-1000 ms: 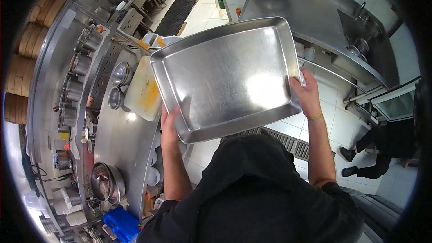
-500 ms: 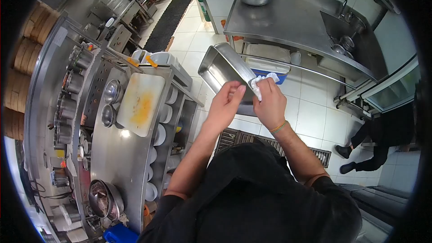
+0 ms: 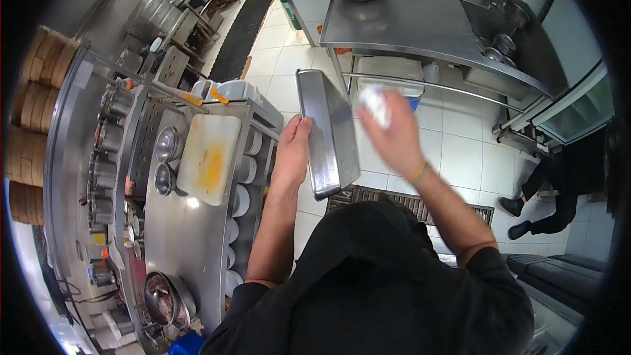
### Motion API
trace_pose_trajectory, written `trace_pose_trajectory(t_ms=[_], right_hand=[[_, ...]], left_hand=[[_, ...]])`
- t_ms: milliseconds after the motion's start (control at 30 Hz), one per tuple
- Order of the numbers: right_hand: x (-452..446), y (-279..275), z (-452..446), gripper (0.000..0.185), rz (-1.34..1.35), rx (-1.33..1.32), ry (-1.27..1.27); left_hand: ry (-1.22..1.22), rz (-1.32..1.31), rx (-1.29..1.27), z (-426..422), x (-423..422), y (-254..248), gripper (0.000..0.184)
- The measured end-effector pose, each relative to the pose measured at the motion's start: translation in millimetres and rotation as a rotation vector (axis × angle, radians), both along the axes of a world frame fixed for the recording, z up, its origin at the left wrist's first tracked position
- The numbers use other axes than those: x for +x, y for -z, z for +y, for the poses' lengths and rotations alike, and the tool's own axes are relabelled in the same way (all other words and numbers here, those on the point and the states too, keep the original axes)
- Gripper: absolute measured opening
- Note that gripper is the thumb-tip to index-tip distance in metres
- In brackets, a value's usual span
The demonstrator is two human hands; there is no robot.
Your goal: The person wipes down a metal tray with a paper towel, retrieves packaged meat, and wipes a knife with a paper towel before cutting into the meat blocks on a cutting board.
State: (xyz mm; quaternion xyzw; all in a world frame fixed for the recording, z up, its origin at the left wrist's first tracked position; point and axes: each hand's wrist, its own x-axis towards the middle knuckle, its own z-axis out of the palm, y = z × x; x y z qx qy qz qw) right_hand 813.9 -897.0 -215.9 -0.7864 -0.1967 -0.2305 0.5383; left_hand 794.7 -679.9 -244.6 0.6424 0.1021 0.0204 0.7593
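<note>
My left hand (image 3: 294, 151) is closed on the long rim of a deep rectangular steel pan (image 3: 326, 135). The pan is held up in the air, turned so that one long outer wall and its narrow rim face me. To its right, apart from it, my right hand (image 3: 396, 133) grips a crumpled white cloth or paper towel (image 3: 375, 106). Motion smears that hand and the towel slightly.
On my left stands a steel counter (image 3: 172, 233) with a stained cutting board (image 3: 209, 158), small metal bowls (image 3: 168, 143) and a large bowl (image 3: 176, 299). Ahead is a steel sink table (image 3: 401, 23). Another person's legs (image 3: 549, 204) show at right.
The pan has turned from showing its inside to showing an outer wall. My left hand has shifted left onto its rim. My right hand has drawn the towel away from the pan.
</note>
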Motion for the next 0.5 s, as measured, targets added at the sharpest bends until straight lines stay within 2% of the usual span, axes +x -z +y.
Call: trace_pose_trajectory(t_ms=[100,200,300,400,500], right_hand=[[52,-33,3,0.031,-0.136,-0.043,0.019],[94,-29,29,0.025,-0.276,-0.192,-0.044],[91,-26,48,0.02,-0.309,-0.415,-0.165],[83,-26,61,0.02,-0.333,-0.472,-0.244],[55,-22,71,0.02,-0.288,-0.461,-0.373]], left_hand=[[0.053,0.049,0.001,3,-11,-7,0.024],[0.068,-0.059,0.125,-7,-15,-10,0.027],[0.049,-0.044,0.152,-7,-17,-22,0.028],[-0.007,-0.02,0.146,2,-14,-26,0.034],[-0.074,0.053,-0.065,5,-7,-39,0.042]])
